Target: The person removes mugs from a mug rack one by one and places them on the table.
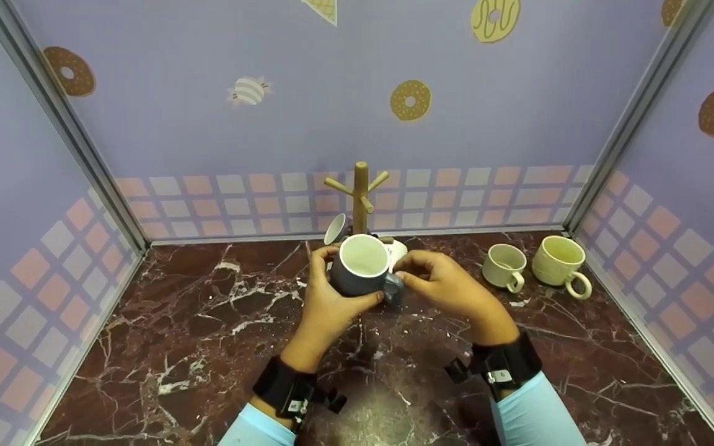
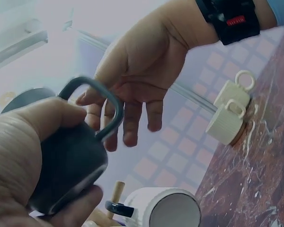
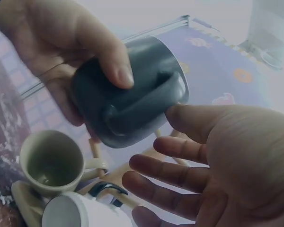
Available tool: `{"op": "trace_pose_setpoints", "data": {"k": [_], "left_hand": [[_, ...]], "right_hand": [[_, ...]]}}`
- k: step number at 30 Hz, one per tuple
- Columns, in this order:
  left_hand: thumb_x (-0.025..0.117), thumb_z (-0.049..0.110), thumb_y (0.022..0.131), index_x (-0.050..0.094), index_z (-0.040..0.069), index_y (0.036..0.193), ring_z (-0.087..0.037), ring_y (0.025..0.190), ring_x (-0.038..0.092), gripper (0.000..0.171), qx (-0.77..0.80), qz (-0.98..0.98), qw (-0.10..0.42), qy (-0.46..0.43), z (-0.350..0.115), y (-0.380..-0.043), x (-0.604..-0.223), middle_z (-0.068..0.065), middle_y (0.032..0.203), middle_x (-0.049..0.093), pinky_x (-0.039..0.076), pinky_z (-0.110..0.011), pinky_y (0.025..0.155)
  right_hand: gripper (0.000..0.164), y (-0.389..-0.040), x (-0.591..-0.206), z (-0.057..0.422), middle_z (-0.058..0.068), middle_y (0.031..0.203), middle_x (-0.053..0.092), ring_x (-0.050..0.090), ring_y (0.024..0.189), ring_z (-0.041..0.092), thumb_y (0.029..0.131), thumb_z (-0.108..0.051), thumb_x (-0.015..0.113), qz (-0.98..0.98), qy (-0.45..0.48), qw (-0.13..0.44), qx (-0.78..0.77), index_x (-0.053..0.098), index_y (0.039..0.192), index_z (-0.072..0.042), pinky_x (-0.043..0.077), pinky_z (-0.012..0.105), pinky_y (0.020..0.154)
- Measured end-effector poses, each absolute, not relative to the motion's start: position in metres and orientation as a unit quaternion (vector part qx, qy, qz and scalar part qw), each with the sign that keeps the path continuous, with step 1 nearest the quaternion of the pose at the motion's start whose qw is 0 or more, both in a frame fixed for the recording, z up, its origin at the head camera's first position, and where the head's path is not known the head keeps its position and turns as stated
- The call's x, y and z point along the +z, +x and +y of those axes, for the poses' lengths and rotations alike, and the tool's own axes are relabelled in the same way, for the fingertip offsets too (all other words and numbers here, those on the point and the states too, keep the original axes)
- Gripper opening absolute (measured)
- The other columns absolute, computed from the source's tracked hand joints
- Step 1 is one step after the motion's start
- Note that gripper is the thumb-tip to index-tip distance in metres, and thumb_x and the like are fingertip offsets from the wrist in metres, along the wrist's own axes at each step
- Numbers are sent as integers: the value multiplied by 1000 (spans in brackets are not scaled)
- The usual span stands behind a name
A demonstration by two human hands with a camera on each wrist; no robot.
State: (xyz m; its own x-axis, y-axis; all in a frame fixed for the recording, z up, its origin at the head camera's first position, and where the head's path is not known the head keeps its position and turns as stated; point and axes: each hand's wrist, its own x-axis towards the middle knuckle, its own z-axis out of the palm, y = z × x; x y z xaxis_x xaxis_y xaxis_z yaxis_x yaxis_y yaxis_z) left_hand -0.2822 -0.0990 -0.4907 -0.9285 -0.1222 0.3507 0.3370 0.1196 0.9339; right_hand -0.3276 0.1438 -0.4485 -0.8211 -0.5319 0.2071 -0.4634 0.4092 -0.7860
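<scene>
Two pale mugs (image 1: 502, 269) neighbour hands (image 1: 447, 285), left (image 1: 328, 300) gripping dark mug (image 1: 360, 267) before rack (image 1: 361, 193), right (image 3: 246, 163) spread.

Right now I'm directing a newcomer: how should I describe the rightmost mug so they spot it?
On the marbled table, start at the wooden stand and look right, past the right hand. There, the rightmost mug is the second of two pale ones. Its wide, ring-shaped handle sets it apart from its neighbour, whose handle is smaller.

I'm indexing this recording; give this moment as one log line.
left hand: grips dark mug | right hand: at mug handle | wooden rack: behind mug
</scene>
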Motion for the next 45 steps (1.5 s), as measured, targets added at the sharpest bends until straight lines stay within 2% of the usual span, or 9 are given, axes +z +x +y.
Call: {"op": "trace_pose_setpoints", "data": {"k": [5,9,18,23,26,30,35,42,45], "left_hand": [[109,9,64,47,14,150,-38,137,67,106,-642,-738,200,-56,-99,-284,-491,-20,149,64,52,-57,122],[109,11,64,47,14,150,-39,139,67,106,-628,-748,206,-57,-99,-286,-495,-21,150,65,51,-59,125],[109,12,68,47,12,150,-37,143,64,103,-628,-744,211,-85,-93,-286,-502,-14,159,59,48,-55,126],[109,10,68,48,14,156,-40,144,63,107,-629,-750,188,-78,-94,-283,-498,-18,160,60,48,-60,127],[107,8,73,47,15,161,-43,148,62,107,-645,-742,162,-90,-95,-282,-494,-19,166,54,55,-58,125],[102,15,84,54,10,160,-46,148,62,89,-634,-749,158,-112,-98,-281,-491,-22,167,52,64,-53,115],[90,25,99,65,7,153,-47,151,57,62,-584,-782,172,-130,-97,-280,-490,-25,168,50,60,-57,118],[83,30,103,64,4,154,-47,149,59,60,-556,-808,132,-145,-90,-276,-492,-19,163,57,58,-58,122],[83,33,103,65,7,154,-46,144,62,60,-537,-823,119,-144,-86,-273,-493,-14,162,59,58,-60,121]], "right_hand": [[29,-325,-450,147,-3,85,68,61,70,9,118,-19,59,810,-300,68,-499,77,110,3,56,24,64],[34,-323,-452,147,-5,75,64,57,60,6,119,-16,55,772,-298,106,-552,73,111,13,51,20,55],[37,-325,-459,140,7,91,77,61,61,9,119,-14,54,744,-314,180,-561,71,109,17,52,21,55],[39,-324,-455,144,4,87,76,68,65,11,118,-17,55,751,-272,172,-577,68,107,18,59,23,60],[36,-324,-450,151,4,87,77,68,65,12,117,-18,56,753,-243,157,-591,72,103,12,62,26,61],[31,-324,-443,166,4,87,75,67,66,13,115,-17,58,755,-202,134,-609,76,100,2,63,27,61],[29,-326,-436,190,5,86,74,68,66,13,116,-15,58,748,-149,114,-637,74,97,-1,65,28,64],[34,-334,-436,216,4,78,74,69,60,12,117,-15,57,742,-99,87,-658,70,89,-3,62,25,55],[37,-338,-439,223,3,72,72,68,56,11,118,-19,57,749,-72,80,-654,70,87,-3,56,23,47]]}}
